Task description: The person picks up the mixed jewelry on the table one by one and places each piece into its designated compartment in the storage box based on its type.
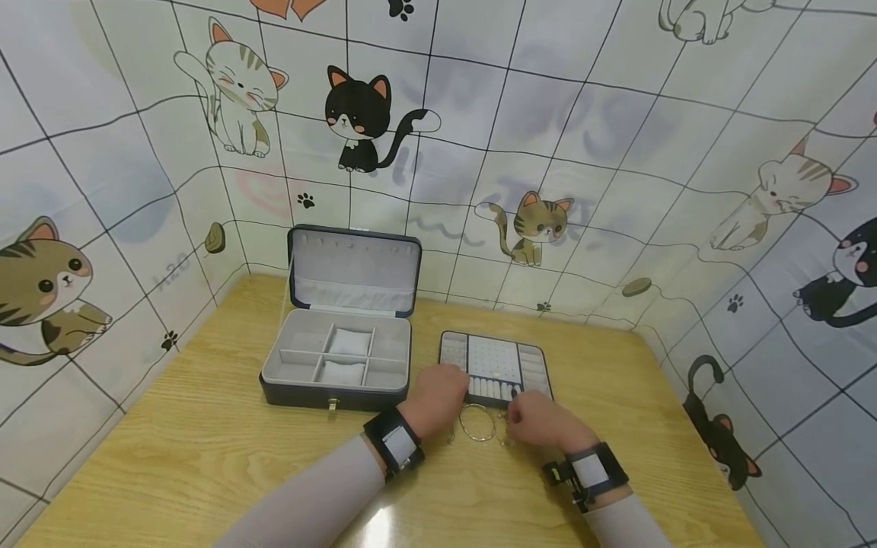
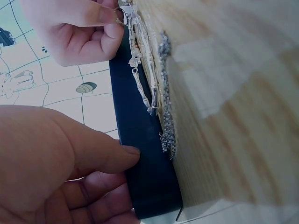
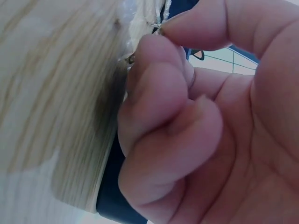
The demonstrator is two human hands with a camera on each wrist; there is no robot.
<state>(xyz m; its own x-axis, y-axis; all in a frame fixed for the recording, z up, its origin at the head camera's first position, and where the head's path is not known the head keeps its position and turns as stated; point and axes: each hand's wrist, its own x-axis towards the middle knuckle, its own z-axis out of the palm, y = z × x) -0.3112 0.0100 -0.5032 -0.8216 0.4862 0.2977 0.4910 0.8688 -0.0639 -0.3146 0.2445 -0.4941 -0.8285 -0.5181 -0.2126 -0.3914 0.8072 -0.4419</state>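
My left hand [image 1: 438, 399] grips the left front corner of a dark-sided jewellery tray [image 1: 495, 358]. In the left wrist view its thumb [image 2: 110, 154] lies on the tray's front wall, with the other fingers curled behind. At the tray's right front, my right hand [image 1: 544, 422] pinches a small, thin piece of jewellery [image 3: 160, 31] between thumb and forefinger; its exact kind is mostly hidden. On the table between the hands lies a round linked bracelet [image 1: 477, 422]. A bunched silver chain [image 2: 166, 98] lies beside it in the left wrist view.
Left of the tray stands an open jewellery box [image 1: 336, 396] with its lid [image 1: 355, 270] raised and two pale cushions in its compartments. Cloth walls with a cat print [image 1: 438, 152] rise behind and beside the wooden table [image 1: 185, 457].
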